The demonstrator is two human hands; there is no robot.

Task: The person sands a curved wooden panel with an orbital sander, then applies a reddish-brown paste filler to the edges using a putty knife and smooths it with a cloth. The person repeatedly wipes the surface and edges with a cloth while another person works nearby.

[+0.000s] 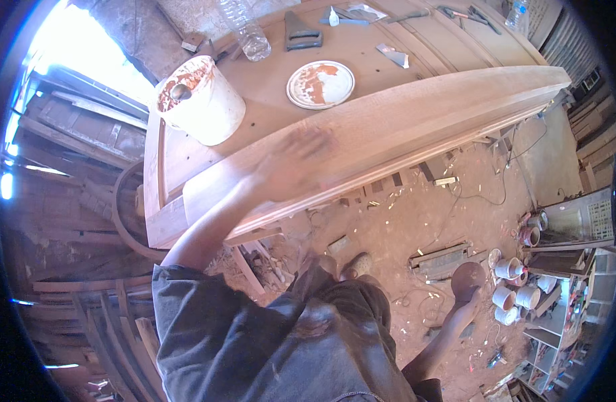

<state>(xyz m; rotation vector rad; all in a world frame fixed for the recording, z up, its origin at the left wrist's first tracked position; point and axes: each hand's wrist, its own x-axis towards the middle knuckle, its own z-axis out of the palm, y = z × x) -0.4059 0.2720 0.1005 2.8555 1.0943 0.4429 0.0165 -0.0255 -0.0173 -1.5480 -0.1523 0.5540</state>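
Note:
My left hand (pixel 291 164), slightly blurred, lies flat with its fingers stretched out on a long curved wooden board (pixel 388 127). This pale, smooth board rests along the near edge of a panelled wooden workpiece (pixel 268 120). Off to the right, away from the wood, my right hand (pixel 466 307) holds a round brown disc (pixel 467 280); its exact kind cannot be made out, and it partly hides the fingers. Beyond my left hand are a white bucket (pixel 217 114) smeared with reddish-brown paste and a round white lid (pixel 321 84) with the same paste on it.
At the back lie a handsaw (pixel 302 33), a clear plastic bottle (pixel 251 41) and several hand tools. Wood offcuts (pixel 254 264) and a cable (pixel 485 201) litter the dirt floor. Several paint pots (pixel 509 295) stand at the right by shelves; stacked timber (pixel 107 328) fills the left.

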